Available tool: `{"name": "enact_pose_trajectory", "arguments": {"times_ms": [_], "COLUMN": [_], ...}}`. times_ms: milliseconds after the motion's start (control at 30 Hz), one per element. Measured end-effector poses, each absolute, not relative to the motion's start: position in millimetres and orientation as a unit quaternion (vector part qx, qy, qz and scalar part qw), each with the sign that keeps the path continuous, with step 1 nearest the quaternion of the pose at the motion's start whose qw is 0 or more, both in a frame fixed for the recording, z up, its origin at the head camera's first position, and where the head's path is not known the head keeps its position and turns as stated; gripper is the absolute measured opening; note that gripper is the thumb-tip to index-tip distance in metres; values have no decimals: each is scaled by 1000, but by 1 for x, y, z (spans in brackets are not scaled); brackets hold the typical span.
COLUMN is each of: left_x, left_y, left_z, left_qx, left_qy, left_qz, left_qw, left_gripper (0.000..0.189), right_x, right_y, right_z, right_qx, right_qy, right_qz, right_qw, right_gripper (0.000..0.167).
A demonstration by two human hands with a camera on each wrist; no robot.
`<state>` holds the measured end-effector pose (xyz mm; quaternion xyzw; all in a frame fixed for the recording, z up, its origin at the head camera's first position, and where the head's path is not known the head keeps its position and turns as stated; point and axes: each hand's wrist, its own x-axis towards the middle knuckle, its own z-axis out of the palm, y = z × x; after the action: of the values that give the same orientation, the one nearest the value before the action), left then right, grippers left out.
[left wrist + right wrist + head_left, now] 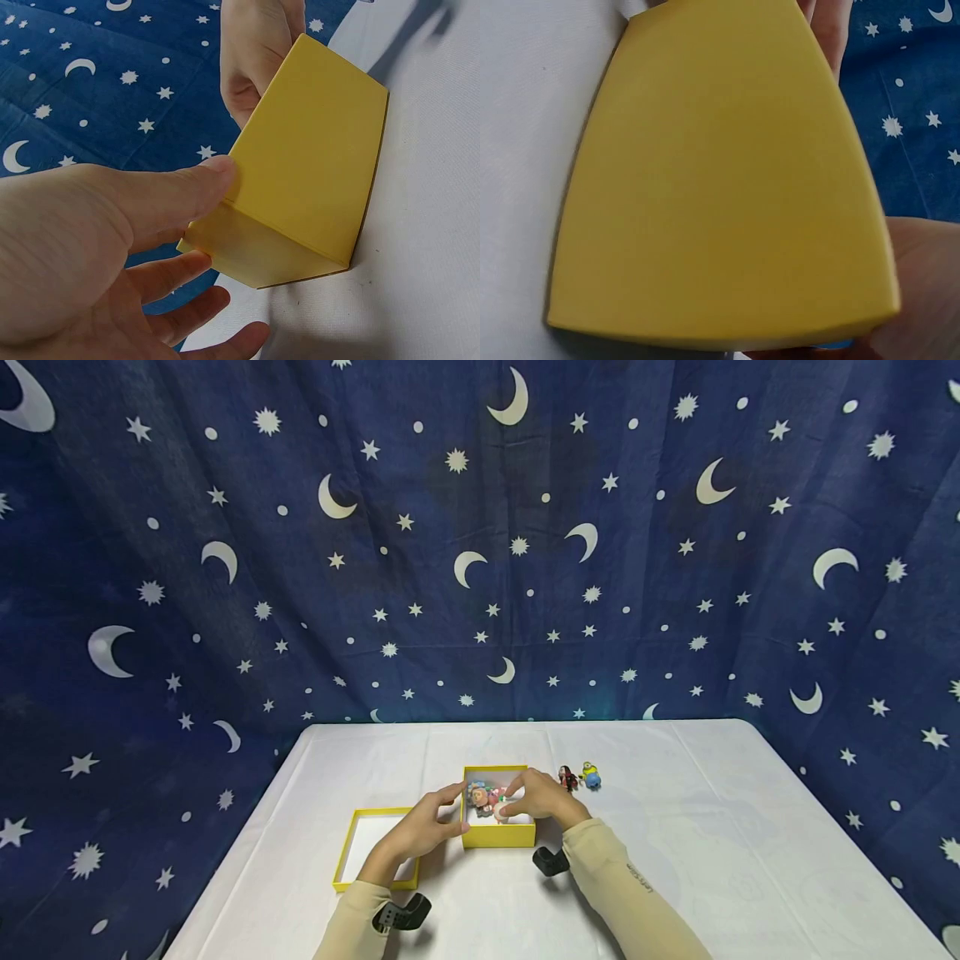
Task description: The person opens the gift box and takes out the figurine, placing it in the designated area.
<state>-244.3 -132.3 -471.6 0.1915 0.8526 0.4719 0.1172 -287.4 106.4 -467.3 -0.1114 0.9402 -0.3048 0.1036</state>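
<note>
An open yellow box point(498, 837) with a white inside stands on the table. In it lie small toy figurines, one with a round face and a blue top point(480, 797), beside pink and white parts. My right hand point(543, 795) reaches over the box's right wall, its thumb and index finger curled about a pinkish figurine point(500, 812). In the right wrist view the box wall hides those fingertips. My left hand point(422, 827) is at the box's left side. Its thumb touches the rim near the front corner, and the other fingers stay loosely spread along the side wall point(262, 244).
Left of the box lies a shallow yellow lid point(367, 843), white inside facing up, partly behind my left arm. Right of the box are a red and black figurine point(567, 778) and a blue and yellow one point(591, 776). A starry blue curtain point(420, 568) hangs behind the white table point(712, 860).
</note>
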Motion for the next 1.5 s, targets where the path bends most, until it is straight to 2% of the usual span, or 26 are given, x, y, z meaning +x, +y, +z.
{"name": "enact_pose_trajectory", "arguments": {"times_ms": [333,967,1500], "left_x": [-244,-246,-246], "left_y": [-134,-134,-134], "left_z": [-472,-473,-472], "left_qx": [196,192,192], "left_qy": [852,857,856], "left_qz": [471,463,466], "left_qw": [116,118,116], "left_gripper": [70,70,70], "right_x": [-287,-284,-284], "right_y": [101,101,103], "right_z": [-471,-467,-468], "right_qx": [-102,-102,-101], "right_qy": [944,954,949], "right_qz": [-303,-271,-292], "right_qw": [86,74,60], "right_gripper": [32,19,22]}}
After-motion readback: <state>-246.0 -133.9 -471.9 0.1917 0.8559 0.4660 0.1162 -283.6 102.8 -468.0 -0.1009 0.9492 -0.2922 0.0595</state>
